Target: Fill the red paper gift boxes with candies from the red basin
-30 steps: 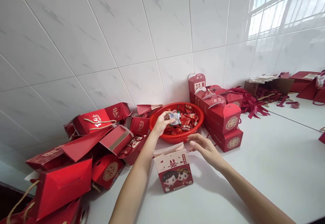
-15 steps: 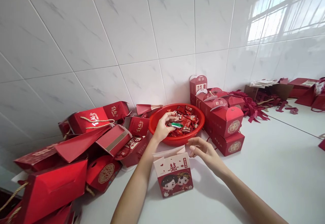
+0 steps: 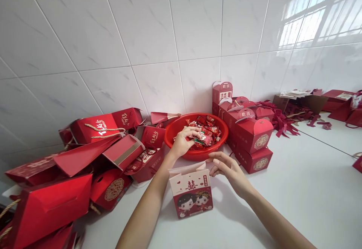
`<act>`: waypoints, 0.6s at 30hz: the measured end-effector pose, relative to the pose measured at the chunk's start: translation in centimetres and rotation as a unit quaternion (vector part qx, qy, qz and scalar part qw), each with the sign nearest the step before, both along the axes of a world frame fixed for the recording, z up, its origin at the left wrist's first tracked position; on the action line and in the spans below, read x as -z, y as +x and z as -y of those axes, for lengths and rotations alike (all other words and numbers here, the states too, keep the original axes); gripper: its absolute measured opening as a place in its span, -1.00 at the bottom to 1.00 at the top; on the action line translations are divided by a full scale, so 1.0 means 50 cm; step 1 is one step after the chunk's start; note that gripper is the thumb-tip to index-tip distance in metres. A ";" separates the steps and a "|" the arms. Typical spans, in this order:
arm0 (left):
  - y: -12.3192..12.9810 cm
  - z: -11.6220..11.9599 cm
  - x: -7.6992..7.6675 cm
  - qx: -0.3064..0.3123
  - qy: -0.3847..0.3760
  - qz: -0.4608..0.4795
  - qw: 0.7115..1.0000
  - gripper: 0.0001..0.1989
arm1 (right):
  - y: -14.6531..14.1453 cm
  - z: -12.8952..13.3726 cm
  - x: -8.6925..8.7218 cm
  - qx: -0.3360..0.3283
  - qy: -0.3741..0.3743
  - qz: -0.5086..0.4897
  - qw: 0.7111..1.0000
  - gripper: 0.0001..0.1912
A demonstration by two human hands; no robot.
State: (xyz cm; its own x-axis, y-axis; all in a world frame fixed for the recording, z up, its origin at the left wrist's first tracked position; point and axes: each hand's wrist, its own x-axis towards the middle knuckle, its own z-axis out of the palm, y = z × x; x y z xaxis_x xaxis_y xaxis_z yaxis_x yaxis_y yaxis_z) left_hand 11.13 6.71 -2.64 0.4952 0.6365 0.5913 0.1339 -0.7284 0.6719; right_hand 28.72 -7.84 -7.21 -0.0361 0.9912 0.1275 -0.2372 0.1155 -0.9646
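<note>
In the head view, my left hand (image 3: pixel 185 141) reaches over the rim of a round red plastic bowl (image 3: pixel 185 155). Its thumb and fingers close on wrapped candy (image 3: pixel 201 138) with green and pink showing. More red-wrapped candies (image 3: pixel 214 130) fill the bowl. In front of it, a small red and white paper gift box (image 3: pixel 194 198) with two cartoon figures stands upright, its top flaps raised. My right hand (image 3: pixel 230 171) is at the box's top right corner, fingers loosely bent and thumb apart, holding nothing. Whether its fingertips touch the box I cannot tell.
Red gift boxes with rope handles (image 3: pixel 98 128) lie heaped on the left, one holding candies. Closed red boxes (image 3: pixel 253 136) are stacked right of the bowl. Dark red ribbons (image 3: pixel 283 121) and a cardboard carton (image 3: pixel 313 102) lie farther right. A tiled wall (image 3: pixel 152 26) rises behind.
My left hand has shifted slightly within the bowl; the green candy now shows less, with pink-wrapped candy by the fingers. My right hand stays by the box. The view has shifted slightly.
</note>
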 end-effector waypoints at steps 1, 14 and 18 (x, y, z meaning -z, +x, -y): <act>0.000 -0.001 0.003 -0.013 0.009 -0.011 1.000 -0.73 | 0.000 0.000 0.001 -0.002 -0.004 -0.006 1.000 -0.50; 0.004 -0.013 0.021 -0.064 0.031 0.044 0.997 -0.66 | 0.000 -0.001 0.000 -0.012 -0.015 -0.004 1.000 -0.48; 0.002 0.000 0.004 -0.022 0.048 0.069 0.996 -0.81 | 0.001 -0.002 0.002 -0.018 -0.034 -0.050 0.998 -0.45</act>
